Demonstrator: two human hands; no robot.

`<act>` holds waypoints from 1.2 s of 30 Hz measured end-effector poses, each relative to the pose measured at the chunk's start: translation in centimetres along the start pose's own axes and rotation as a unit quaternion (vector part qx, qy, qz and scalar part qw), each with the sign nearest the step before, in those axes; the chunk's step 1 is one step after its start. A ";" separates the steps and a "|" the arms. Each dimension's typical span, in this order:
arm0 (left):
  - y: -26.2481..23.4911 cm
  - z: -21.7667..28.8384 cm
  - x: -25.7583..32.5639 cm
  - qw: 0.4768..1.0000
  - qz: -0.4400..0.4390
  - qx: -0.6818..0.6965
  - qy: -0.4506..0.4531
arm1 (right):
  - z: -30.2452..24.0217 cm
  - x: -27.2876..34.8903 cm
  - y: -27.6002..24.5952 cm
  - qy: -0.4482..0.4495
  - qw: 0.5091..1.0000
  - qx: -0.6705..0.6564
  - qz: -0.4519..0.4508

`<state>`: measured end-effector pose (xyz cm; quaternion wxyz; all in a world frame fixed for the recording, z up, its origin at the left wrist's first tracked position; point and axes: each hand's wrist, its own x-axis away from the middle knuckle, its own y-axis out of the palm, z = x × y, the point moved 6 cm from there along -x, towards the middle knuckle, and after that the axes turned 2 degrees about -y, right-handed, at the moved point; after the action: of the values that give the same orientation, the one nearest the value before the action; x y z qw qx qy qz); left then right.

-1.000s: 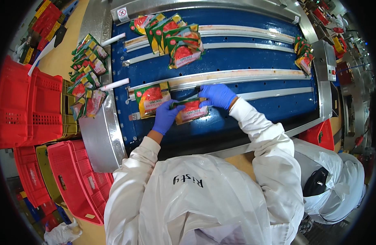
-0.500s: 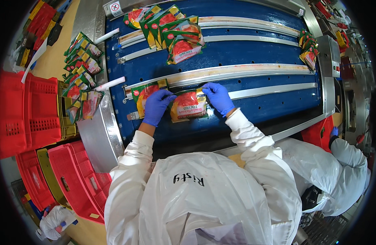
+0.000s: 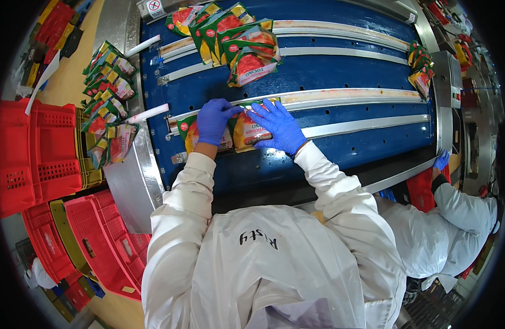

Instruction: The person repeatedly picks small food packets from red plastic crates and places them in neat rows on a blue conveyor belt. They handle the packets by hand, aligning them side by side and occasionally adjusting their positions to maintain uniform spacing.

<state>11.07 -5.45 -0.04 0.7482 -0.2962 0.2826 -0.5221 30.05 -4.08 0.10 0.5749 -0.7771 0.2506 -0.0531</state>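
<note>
My left hand point(image 3: 214, 120), in a blue glove, curls its fingers over the upper left corner of a red and green food packet point(image 3: 251, 136) lying on the blue conveyor belt point(image 3: 345, 71). My right hand point(image 3: 278, 127), also gloved, lies flat on that packet with its fingers spread. A second, similar packet point(image 3: 187, 134) lies just left of it, partly under my left wrist. Both packets sit between two pale guide rails point(image 3: 362, 96).
A heap of packets point(image 3: 238, 41) lies further up the belt, and a few more point(image 3: 420, 68) at its right end. Several packets fill a yellow crate point(image 3: 107, 93) on the left. Red crates point(image 3: 35, 153) stand left. A co-worker's gloved hand point(image 3: 441, 160) reaches in at right.
Both hands lifted the packet off the belt, then set it down beside the other packet. My right hand now lies spread flat on it.
</note>
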 end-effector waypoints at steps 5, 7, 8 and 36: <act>-0.3 0.0 0.5 1.000 -0.007 0.003 0.014 | 0.1 0.7 0.7 0.004 1.000 0.006 -0.006; 0.1 -0.5 0.5 0.999 -0.038 -0.002 -0.032 | 0.0 0.7 0.3 -0.001 1.000 -0.001 -0.010; 0.0 -0.5 0.7 0.999 -0.006 0.024 -0.039 | 0.0 0.6 0.0 -0.001 1.000 -0.004 -0.013; 3.5 17.6 6.5 0.887 -0.010 0.450 -0.101 | 6.0 13.9 -10.0 0.315 0.729 -0.387 0.469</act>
<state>28.00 -8.06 8.36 0.8203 0.0183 -0.0625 -0.5682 47.66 -2.98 4.44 0.0643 -0.6543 0.7489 0.0832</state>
